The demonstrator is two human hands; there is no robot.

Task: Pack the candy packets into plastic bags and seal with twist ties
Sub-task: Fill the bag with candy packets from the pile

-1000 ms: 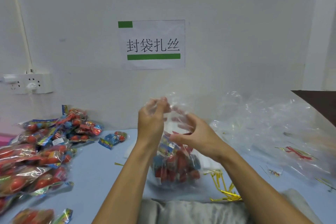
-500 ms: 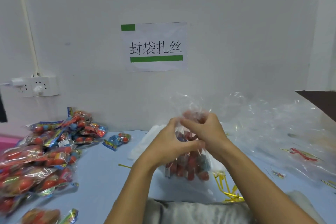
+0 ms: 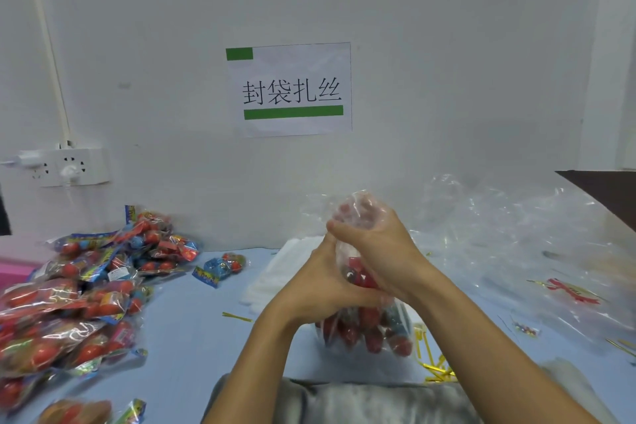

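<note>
Clear plastic bag of candy stands upright at table centre, neck clamped by right hand above, left hand gripping below; twist ties lie at five o'clock, nearer the right hand.

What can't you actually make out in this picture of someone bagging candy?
From the head view:
- The neck of the plastic bag: wrapped by the right hand and left hand, so any twist tie there is hidden.
- How many candy packets are inside: crumpled film and the hands cover them.
- The pile of filled bags: blurred and cut by the left edge.
- The print on the loose candy packet: too small to read.
</note>
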